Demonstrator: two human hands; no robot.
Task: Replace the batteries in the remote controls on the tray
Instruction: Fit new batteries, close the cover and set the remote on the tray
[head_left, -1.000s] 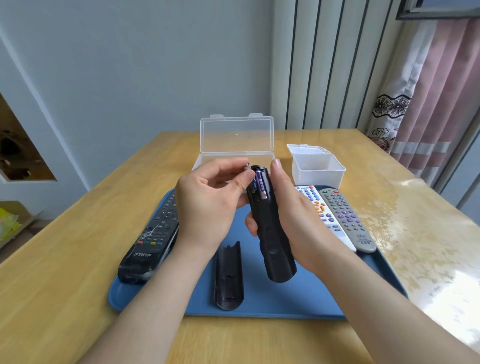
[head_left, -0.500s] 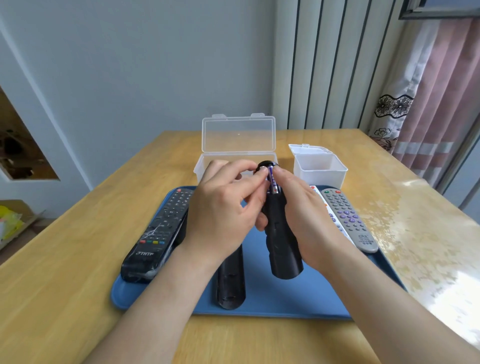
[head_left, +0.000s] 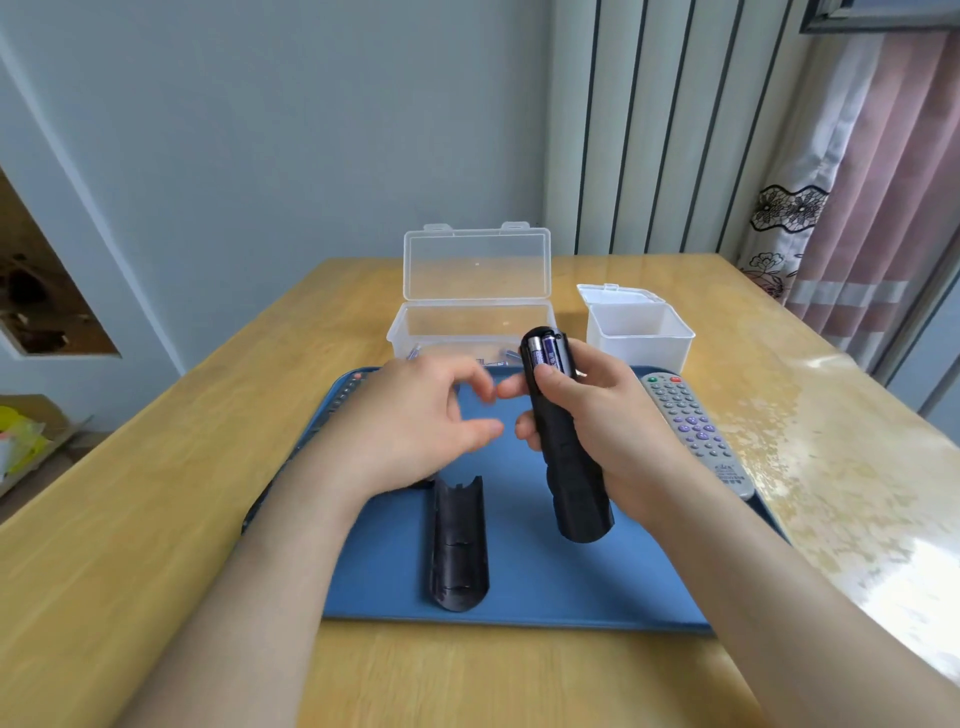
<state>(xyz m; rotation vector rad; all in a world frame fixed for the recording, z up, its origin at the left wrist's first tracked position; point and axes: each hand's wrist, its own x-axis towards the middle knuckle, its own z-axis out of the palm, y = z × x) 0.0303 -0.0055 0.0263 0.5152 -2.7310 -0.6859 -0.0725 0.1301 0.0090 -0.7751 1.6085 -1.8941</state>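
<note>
Right hand (head_left: 613, 415) grips black remote (head_left: 576, 499); left hand (head_left: 410, 421) hovers, seemingly empty.

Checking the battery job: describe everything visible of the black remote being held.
The black remote is long, rounded, matte plastic by its look. Its back faces the camera, cover off: two purple-labelled batteries sit side by side in the open bay at its top end. The right hand alone grips it, nearly upright above the blue tray, thumb tip at the batteries' lower end. The left hand is near but apart.
</note>
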